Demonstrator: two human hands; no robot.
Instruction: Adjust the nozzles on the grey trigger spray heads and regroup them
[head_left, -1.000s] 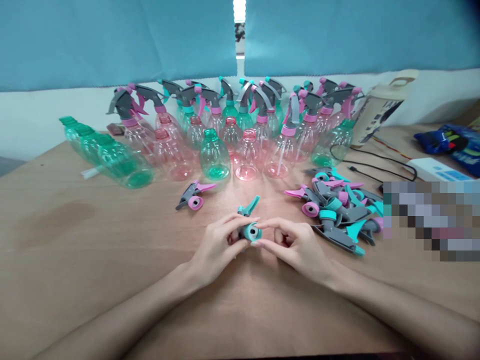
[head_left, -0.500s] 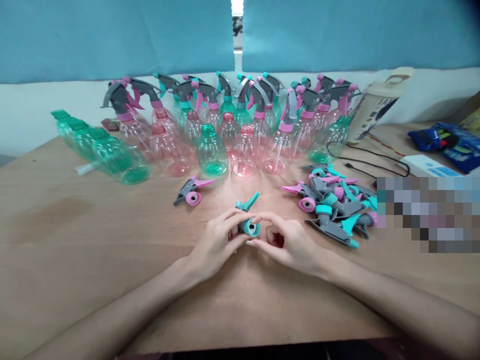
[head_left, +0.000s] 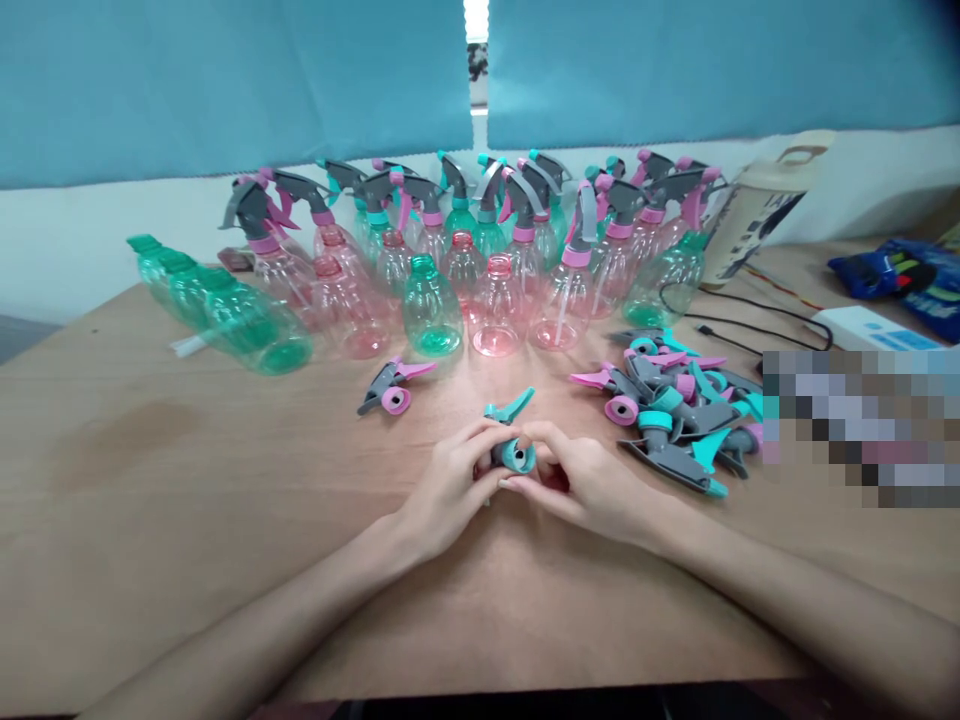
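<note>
A grey trigger spray head [head_left: 517,457] with a turquoise collar is held above the table between my two hands. Its turquoise trigger points up and away, and the collar's opening faces me. My left hand [head_left: 446,485] is closed around the grey body. The thumb and fingers of my right hand [head_left: 592,482] pinch the turquoise collar from the right side. Just beyond my left hand, a spray head with a pink collar [head_left: 395,390] lies on the table. To the right of my hands is a pile of pink and turquoise spray heads [head_left: 664,450].
Uncapped green and pink bottles [head_left: 433,310] stand in front of several bottles fitted with spray heads [head_left: 576,255]. More green bottles [head_left: 259,325] are at the left. A beige shaker [head_left: 765,210], a black cable [head_left: 780,335] and a blue packet [head_left: 900,280] lie right.
The camera view has shifted slightly, moving the scene a little to the right. My right fingers have drawn in closer around the collar. My left hand keeps its hold.
</note>
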